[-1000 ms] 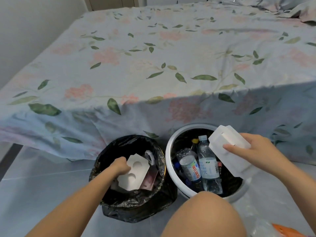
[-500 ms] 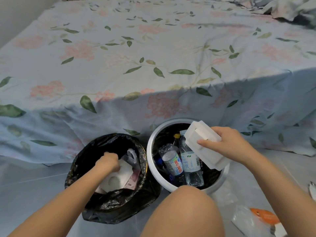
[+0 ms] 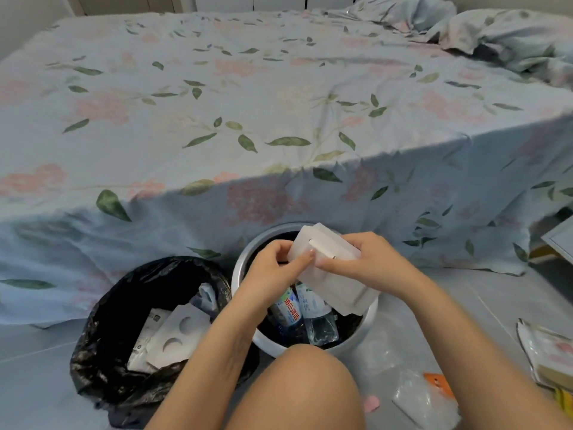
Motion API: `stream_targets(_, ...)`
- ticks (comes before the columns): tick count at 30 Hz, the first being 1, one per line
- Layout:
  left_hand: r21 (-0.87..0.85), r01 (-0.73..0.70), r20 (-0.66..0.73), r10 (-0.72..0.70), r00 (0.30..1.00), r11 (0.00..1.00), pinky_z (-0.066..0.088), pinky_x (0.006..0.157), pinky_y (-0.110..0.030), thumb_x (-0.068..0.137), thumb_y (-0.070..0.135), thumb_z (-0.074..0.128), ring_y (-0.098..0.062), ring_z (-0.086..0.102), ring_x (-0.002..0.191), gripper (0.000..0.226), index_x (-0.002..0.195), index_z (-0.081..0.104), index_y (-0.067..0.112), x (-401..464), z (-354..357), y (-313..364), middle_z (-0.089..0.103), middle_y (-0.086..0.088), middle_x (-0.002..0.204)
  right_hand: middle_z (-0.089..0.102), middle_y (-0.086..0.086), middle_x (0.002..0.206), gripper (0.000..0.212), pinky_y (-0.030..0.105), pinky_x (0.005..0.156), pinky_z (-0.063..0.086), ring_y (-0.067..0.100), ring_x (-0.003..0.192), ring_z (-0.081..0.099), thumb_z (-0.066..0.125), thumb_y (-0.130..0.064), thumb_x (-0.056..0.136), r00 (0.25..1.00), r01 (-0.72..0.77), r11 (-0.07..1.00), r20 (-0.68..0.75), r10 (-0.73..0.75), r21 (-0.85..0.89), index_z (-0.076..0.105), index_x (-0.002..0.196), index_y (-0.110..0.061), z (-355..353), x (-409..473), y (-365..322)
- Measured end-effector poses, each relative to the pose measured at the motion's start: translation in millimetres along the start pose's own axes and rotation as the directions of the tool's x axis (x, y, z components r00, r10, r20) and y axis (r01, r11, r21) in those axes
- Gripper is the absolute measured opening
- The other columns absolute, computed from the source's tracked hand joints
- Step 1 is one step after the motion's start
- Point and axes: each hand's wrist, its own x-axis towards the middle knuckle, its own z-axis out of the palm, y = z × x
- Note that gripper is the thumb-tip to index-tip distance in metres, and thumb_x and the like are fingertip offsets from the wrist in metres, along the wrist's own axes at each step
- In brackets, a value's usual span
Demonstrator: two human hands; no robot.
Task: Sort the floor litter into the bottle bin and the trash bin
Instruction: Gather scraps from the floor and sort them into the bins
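Both forearms reach forward and meet in front of a raised bare knee point(image 3: 305, 386). The left hand point(image 3: 273, 268) pinches with fingers curled, thumb and forefinger pressed together. The right hand point(image 3: 369, 262) grips from the side, fingers wrapped, wrist bent inward.

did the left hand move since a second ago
Yes. The left hand has come up out of the black-lined trash bin and across to the right, now gripping the white box above the bottle bin.

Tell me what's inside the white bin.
White bin holds labelled plastic bottles, at least two. The white box, held by both hands, and the left hand cover the rest.
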Motion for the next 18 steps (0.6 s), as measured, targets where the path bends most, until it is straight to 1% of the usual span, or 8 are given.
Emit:
stream_targets(3, -0.028, 0.023, 0.034, -0.022, 0.999, 0.999, 0.059, 0.079, -0.032, 0.086, 0.034, 0.068, -0.016, 0.069, 0.095, 0.026, 0.103, 0.064, 0.015, -3, -4, -1, 0.071, -0.003, 0.102, 0.067, -0.011, 0.069, 0.019, 0.015, 0.053, 0.042, -0.002, 0.061, 0.059, 0.077, -0.049, 0.071, 1.0, -0.011, 1.0, 0.028, 0.011, -0.005, 0.068, 0.076, -0.033, -4, 0, 4)
stream_targets(5, 0.053, -0.002, 0.076, -0.002, 0.997, 0.999, 0.06, 0.078, -0.033, 0.085, 0.032, 0.069, -0.015, 0.07, 0.092, 0.026, 0.104, 0.064, 0.014, -7, -8, 1, 0.073, -0.002, 0.1, 0.067, -0.014, 0.066, 0.02, 0.017, 0.054, 0.042, -0.001, 0.06, 0.059, 0.077, -0.05, 0.07, 0.998, -0.003, 1.0, 0.06, 0.004, -0.005, 0.069, 0.073, -0.032, -4, -1, 6)
stream_targets(8, 0.166, -0.062, 0.146, 0.038, 0.989, 0.984, 0.06, 0.076, -0.034, 0.086, 0.03, 0.07, -0.014, 0.072, 0.086, 0.024, 0.107, 0.065, 0.018, -15, -13, 2, 0.075, -0.001, 0.094, 0.071, -0.001, 0.08, 0.04, 0.028, 0.063, 0.046, 0.016, 0.073, 0.065, 0.076, -0.059, 0.065, 0.993, 0.019, 1.0, 0.117, -0.016, -0.022, 0.072, 0.082, -0.023, 0, -2, 10)
stream_targets(10, 0.178, -0.062, 0.142, 0.036, 0.989, 0.982, 0.061, 0.073, -0.033, 0.085, 0.03, 0.07, -0.014, 0.072, 0.085, 0.022, 0.105, 0.067, 0.021, -19, -20, 1, 0.076, 0.0, 0.093, 0.071, -0.002, 0.087, 0.044, 0.029, 0.069, 0.049, 0.014, 0.081, 0.066, 0.073, -0.063, 0.066, 0.988, 0.039, 0.999, 0.151, -0.035, -0.025, 0.072, 0.088, -0.025, 3, -2, 12)
stream_targets(11, 0.175, -0.046, 0.128, 0.024, 0.992, 0.983, 0.061, 0.073, -0.034, 0.085, 0.029, 0.07, -0.014, 0.072, 0.085, 0.022, 0.105, 0.067, 0.021, -20, -26, 0, 0.076, 0.0, 0.093, 0.07, -0.009, 0.089, 0.038, 0.025, 0.071, 0.051, 0.004, 0.081, 0.065, 0.071, -0.061, 0.069, 0.987, 0.05, 0.998, 0.157, -0.046, -0.024, 0.071, 0.092, -0.031, 4, -2, 12)
stream_targets(13, 0.135, 0.01, 0.065, -0.018, 0.998, 0.991, 0.061, 0.071, -0.036, 0.086, 0.025, 0.07, -0.016, 0.072, 0.087, 0.02, 0.104, 0.068, 0.019, -23, -43, -5, 0.076, -0.001, 0.095, 0.068, -0.019, 0.093, 0.03, 0.015, 0.07, 0.046, -0.01, 0.077, 0.06, 0.067, -0.057, 0.076, 0.988, 0.063, 0.996, 0.148, -0.054, -0.058, 0.066, 0.101, -0.042, 5, -3, 11)
stream_targets(16, 0.104, 0.098, -0.091, -0.088, 0.992, 0.99, 0.057, 0.056, -0.028, 0.088, 0.022, 0.068, -0.021, 0.071, 0.084, 0.016, 0.103, 0.068, 0.017, -27, -82, -19, 0.075, -0.004, 0.096, 0.067, -0.019, 0.093, 0.035, 0.008, 0.061, 0.042, -0.006, 0.063, 0.061, 0.064, -0.052, 0.08, 0.993, 0.033, 0.994, 0.114, -0.021, -0.103, 0.06, 0.113, -0.041, 1, -2, 17)
stream_targets(18, 0.12, 0.171, -0.184, -0.147, 0.972, 0.978, 0.05, 0.047, -0.022, 0.09, 0.023, 0.066, -0.021, 0.067, 0.077, 0.016, 0.105, 0.067, 0.017, -30, -113, -34, 0.072, -0.006, 0.097, 0.068, -0.016, 0.087, 0.036, 0.002, 0.058, 0.039, -0.008, 0.056, 0.058, 0.065, -0.042, 0.084, 0.996, 0.025, 0.993, 0.089, -0.015, -0.116, 0.059, 0.119, -0.035, -2, 0, 23)
